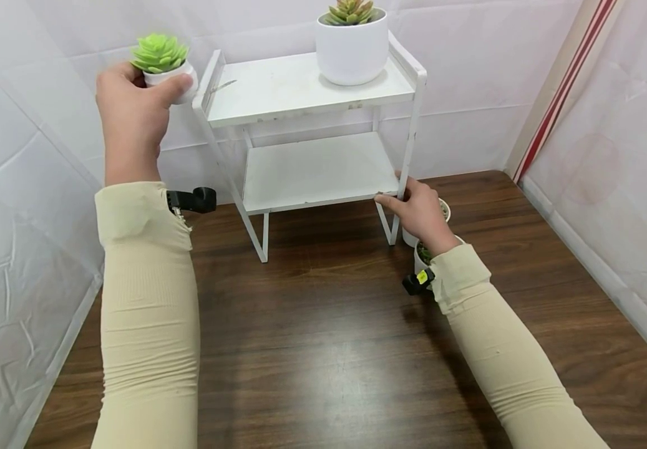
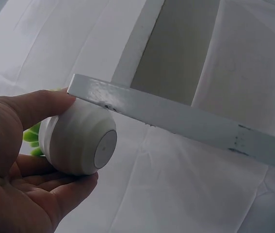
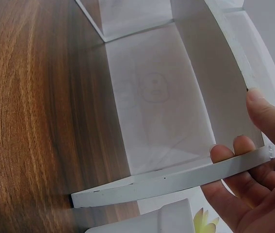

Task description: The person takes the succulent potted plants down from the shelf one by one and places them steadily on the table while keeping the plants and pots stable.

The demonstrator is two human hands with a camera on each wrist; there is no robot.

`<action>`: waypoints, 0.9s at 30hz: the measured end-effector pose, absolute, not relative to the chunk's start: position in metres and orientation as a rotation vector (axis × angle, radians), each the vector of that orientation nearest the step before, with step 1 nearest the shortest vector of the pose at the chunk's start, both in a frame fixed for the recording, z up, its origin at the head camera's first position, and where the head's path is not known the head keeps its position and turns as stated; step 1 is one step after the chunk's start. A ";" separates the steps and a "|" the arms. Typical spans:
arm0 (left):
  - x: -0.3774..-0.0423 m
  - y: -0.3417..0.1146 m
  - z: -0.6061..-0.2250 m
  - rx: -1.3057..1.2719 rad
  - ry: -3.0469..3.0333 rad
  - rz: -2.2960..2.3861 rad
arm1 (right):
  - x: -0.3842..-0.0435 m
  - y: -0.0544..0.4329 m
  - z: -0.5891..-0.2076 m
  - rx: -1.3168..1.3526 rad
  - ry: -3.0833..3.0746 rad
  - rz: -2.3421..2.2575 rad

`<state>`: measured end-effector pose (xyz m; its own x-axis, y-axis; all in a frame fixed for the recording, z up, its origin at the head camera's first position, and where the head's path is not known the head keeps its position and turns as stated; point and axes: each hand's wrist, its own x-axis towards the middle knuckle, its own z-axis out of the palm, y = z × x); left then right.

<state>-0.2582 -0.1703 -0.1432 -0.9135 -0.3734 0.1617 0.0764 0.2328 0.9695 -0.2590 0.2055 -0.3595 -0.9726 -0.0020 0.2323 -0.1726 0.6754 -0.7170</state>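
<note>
My left hand (image 1: 135, 115) grips a small white ribbed pot (image 2: 81, 138) with a bright green succulent (image 1: 159, 53), held up beside the left end of the shelf's top board. In the left wrist view, thumb and fingers wrap the pot's sides and its round base shows. On the right, my right hand (image 1: 421, 209) grips the white two-tier shelf (image 1: 323, 171) at the front right corner of its lower board. The right wrist view shows the thumb on the board's edge and fingers curled around the metal leg (image 3: 171, 187).
A large white pot (image 1: 352, 53) with a reddish-green succulent stands on the top board's right part. Two white pots, including a front one (image 1: 421, 259), are partly hidden behind my right hand on the brown wooden table (image 1: 312, 349). White sheeting (image 1: 469, 93) rises behind and at both sides.
</note>
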 end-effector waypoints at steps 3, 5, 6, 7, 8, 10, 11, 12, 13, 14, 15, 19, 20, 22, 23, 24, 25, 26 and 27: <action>-0.259 -0.171 -0.147 0.269 -2.143 -1.733 | -0.259 0.206 -0.360 0.145 -2.678 1.178; -0.260 -0.172 -0.149 0.271 -2.145 -1.734 | -0.259 0.207 -0.360 0.146 -2.677 1.179; -0.260 -0.172 -0.151 0.272 -2.149 -1.731 | -0.259 0.208 -0.360 0.146 -2.677 1.180; -0.260 -0.172 -0.152 0.275 -2.154 -1.726 | -0.259 0.208 -0.360 0.146 -2.677 1.181; -0.260 -0.172 -0.153 0.277 -2.160 -1.717 | -0.259 0.208 -0.360 0.145 -2.677 1.183; -0.260 -0.173 -0.156 0.281 -2.171 -1.704 | -0.260 0.208 -0.359 0.143 -2.676 1.188; -0.261 -0.173 -0.157 0.280 -2.175 -1.697 | -0.260 0.208 -0.359 0.142 -2.676 1.190; -0.261 -0.173 -0.159 0.278 -2.181 -1.687 | -0.259 0.208 -0.359 0.140 -2.676 1.191; -0.261 -0.174 -0.160 0.279 -2.187 -1.678 | -0.259 0.208 -0.359 0.139 -2.677 1.190; -0.262 -0.174 -0.162 0.281 -2.195 -1.668 | -0.259 0.208 -0.359 0.138 -2.679 1.190; -0.262 -0.175 -0.164 0.283 -2.201 -1.660 | -0.259 0.208 -0.359 0.137 -2.680 1.191; -0.264 -0.178 -0.172 0.286 -2.218 -1.649 | -0.259 0.209 -0.359 0.136 -2.684 1.192; -0.265 -0.179 -0.174 0.285 -2.219 -1.651 | -0.259 0.209 -0.359 0.135 -2.683 1.195; -0.266 -0.180 -0.178 0.282 -2.225 -1.644 | -0.259 0.209 -0.359 0.135 -2.683 1.197; -0.267 -0.180 -0.180 0.282 -2.232 -1.634 | -0.259 0.209 -0.359 0.133 -2.685 1.198; -0.267 -0.181 -0.182 0.283 -2.237 -1.627 | -0.258 0.209 -0.358 0.131 -2.687 1.199; -0.268 -0.181 -0.183 0.283 -2.244 -1.613 | -0.258 0.210 -0.358 0.128 -2.690 1.198; -0.268 -0.182 -0.185 0.286 -2.254 -1.601 | -0.258 0.210 -0.358 0.126 -2.693 1.199; -0.269 -0.183 -0.187 0.288 -2.262 -1.590 | -0.258 0.210 -0.358 0.125 -2.696 1.199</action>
<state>-0.2689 -0.1826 -0.1870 -0.9146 -0.3653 0.1734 0.0395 0.3461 0.9374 -0.2578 0.2099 -0.3580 -0.9788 -0.0004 0.2049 -0.1524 0.6699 -0.7266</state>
